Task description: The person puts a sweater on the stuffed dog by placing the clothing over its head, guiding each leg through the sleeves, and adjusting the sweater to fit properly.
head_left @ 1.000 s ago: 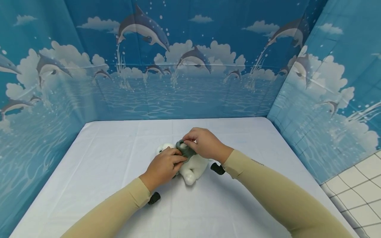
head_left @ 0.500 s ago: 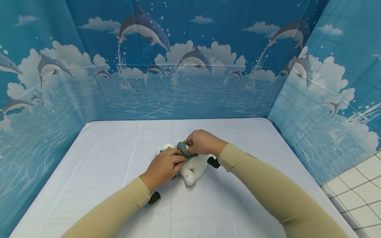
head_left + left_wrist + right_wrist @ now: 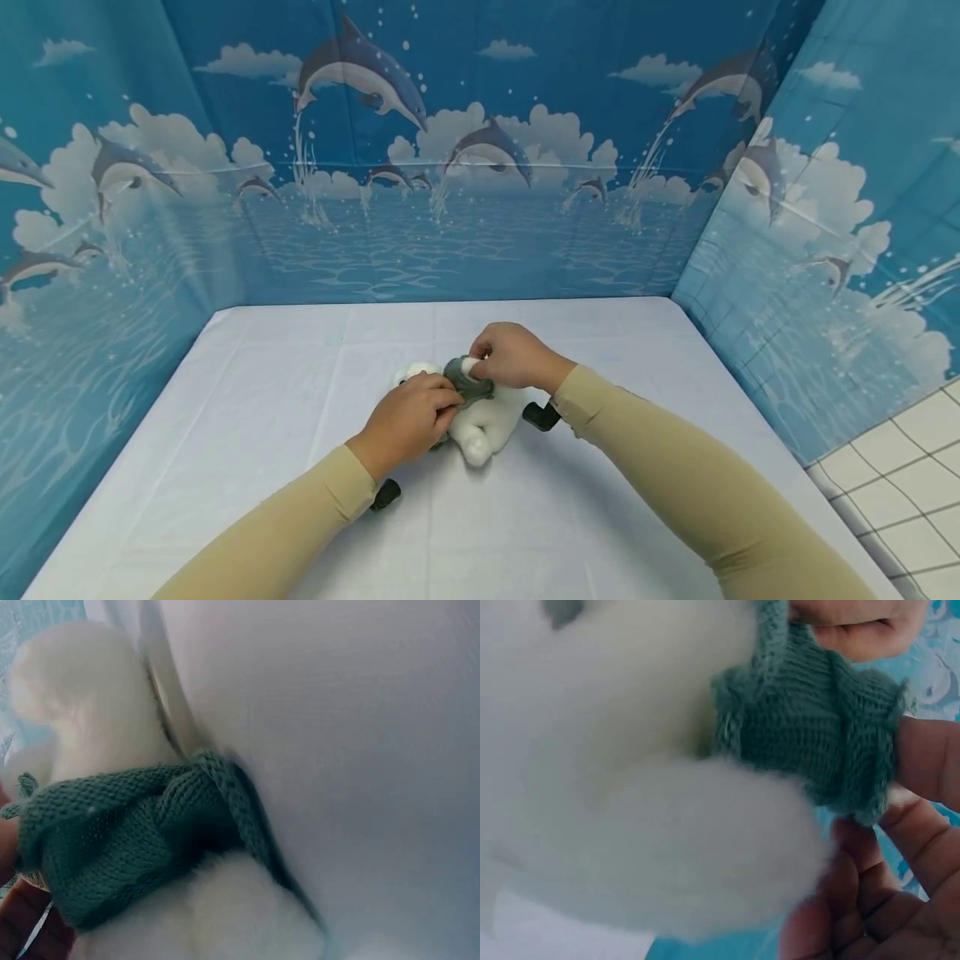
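Note:
A white plush toy animal lies on the table with a green knitted sweater on its body. My left hand grips the sweater beside the toy's head, its fingertips bent onto the knit. My right hand pinches the cuff of a sweater sleeve, and a bit of white plush shows at the sleeve's opening in the head view. In the right wrist view, the right thumb or a finger reaches into the cuff while other fingers curl below it. The toy's face is mostly hidden behind my left hand.
The table is covered with a white cloth. Blue curtains printed with dolphins rise at its back and sides. Black wrist-camera parts stick out near both wrists. White tiled floor shows at the lower right.
My right hand has turned over the sleeve cuff, shifting slightly right, and its fingers have moved around the opening. The left hand stays nearly in place, and the toy has barely moved.

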The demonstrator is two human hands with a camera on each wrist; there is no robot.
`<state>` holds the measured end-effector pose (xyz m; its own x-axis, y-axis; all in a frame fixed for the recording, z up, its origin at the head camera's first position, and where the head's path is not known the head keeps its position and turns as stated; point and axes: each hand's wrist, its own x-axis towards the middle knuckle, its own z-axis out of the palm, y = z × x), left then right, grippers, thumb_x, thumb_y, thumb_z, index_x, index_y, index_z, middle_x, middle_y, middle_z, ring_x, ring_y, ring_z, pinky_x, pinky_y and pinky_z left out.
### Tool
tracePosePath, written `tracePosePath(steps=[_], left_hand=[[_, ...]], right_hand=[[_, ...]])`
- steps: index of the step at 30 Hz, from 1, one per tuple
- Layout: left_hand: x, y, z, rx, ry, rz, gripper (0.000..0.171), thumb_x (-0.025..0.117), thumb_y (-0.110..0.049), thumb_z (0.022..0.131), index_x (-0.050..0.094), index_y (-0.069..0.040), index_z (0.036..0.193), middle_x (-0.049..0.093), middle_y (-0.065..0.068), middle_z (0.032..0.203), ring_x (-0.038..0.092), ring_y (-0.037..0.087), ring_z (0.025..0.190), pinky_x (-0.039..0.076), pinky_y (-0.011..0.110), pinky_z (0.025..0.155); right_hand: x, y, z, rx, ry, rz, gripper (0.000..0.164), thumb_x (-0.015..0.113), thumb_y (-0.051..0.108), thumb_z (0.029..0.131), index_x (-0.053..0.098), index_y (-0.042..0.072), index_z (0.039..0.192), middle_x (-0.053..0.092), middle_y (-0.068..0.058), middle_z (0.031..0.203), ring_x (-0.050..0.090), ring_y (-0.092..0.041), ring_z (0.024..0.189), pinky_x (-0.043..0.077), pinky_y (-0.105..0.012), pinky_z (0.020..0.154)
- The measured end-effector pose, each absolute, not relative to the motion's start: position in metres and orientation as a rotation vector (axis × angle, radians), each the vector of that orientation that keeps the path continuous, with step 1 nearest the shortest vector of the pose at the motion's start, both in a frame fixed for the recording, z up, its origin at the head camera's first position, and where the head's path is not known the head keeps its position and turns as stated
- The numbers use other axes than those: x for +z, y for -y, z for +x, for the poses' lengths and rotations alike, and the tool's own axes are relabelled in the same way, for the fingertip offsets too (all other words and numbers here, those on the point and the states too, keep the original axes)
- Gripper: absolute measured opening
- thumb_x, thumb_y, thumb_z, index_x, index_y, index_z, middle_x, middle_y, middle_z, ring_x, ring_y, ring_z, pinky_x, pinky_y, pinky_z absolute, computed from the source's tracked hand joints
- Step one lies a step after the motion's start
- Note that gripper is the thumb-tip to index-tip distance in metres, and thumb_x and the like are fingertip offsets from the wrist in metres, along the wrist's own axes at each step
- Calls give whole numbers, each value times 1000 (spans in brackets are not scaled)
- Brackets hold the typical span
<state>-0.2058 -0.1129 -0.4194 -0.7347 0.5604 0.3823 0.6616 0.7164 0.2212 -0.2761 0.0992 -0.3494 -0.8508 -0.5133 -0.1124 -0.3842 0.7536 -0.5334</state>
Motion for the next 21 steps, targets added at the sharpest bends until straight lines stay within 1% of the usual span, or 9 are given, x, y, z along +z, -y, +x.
tracePosePath(steps=[2,6,8,11,13,16,19,21], left_hand=[[-419,114,-207,-503,2642,-957,12,72,-17,101,82,-16,108,71,-1,111,69,18,104,57,38,104],[-418,114,-209,-587,2664,-903,9,72,-20,100,80,-16,102,69,-3,106,65,15,96,58,33,87],[-418,113,-209,-685,2692,-831,9,74,-26,99,76,-19,96,67,-6,99,61,12,89,56,31,80],[-417,109,-212,-838,2725,-685,21,77,-37,98,68,-21,87,60,-7,84,53,10,75,49,28,67],[-417,105,-213,-915,2730,-591,28,78,-41,97,63,-19,87,56,-5,77,49,11,69,43,28,62],[-419,100,-215,-949,2717,-498,29,79,-40,96,62,-16,93,60,-3,78,52,12,71,45,29,63],[-419,97,-216,-918,2699,-482,24,80,-37,95,68,-16,96,67,-4,84,60,14,79,52,32,71],[-418,97,-217,-878,2693,-498,19,80,-34,95,73,-17,93,70,-5,84,62,15,83,54,34,77]], right_hand=[[-351,-103,-275,-833,-2689,-645,7,75,18,97,81,16,100,73,-2,106,59,-17,83,51,-32,70],[-353,-107,-273,-964,-2634,-580,11,76,23,97,79,16,105,75,-1,100,61,-17,83,52,-32,71],[-355,-107,-272,-994,-2612,-579,10,75,23,98,79,16,105,75,1,97,61,-17,82,51,-32,71],[-356,-106,-270,-1008,-2595,-596,9,75,23,99,79,16,104,74,1,95,60,-17,81,50,-32,70],[-356,-105,-269,-1009,-2595,-597,8,75,22,99,79,17,103,74,1,96,61,-17,82,51,-33,71],[-355,-104,-267,-1014,-2607,-583,9,75,22,98,79,17,104,74,1,101,62,-18,86,52,-34,74],[-355,-103,-265,-1030,-2634,-573,10,75,21,98,79,16,105,73,-1,107,63,-18,90,54,-35,77],[-356,-103,-263,-1045,-2649,-573,10,75,21,98,78,15,105,72,-2,109,63,-19,92,54,-36,79]])
